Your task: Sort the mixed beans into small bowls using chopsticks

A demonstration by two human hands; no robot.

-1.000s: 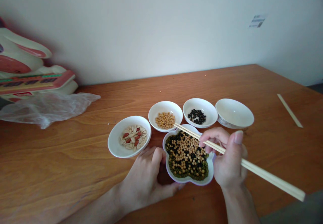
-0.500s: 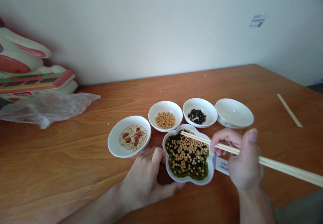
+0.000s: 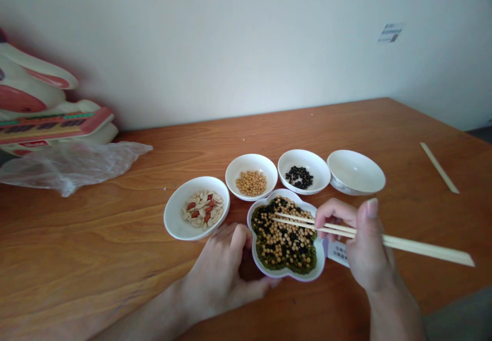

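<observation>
My left hand grips the left side of a flower-shaped bowl, with the thumb along its front edge. Inside lie soybeans mixed with black beans over a layer of small green beans. Between the fingers of my right hand is a pair of chopsticks. Their tips are slightly apart, touching or just above the beans in the upper left of the bowl. Whether a bean is pinched between them I cannot tell.
Behind the flower-shaped bowl stand white bowls with soybeans, black beans and nothing visible. Peanuts fill another at left. A paper wrapper strip, a plastic bag, a toy keyboard and a printed label lie around.
My right hand has shifted slightly left. The chopstick tips have moved down a little over the beans and spread apart. My left hand and the bowls stay put.
</observation>
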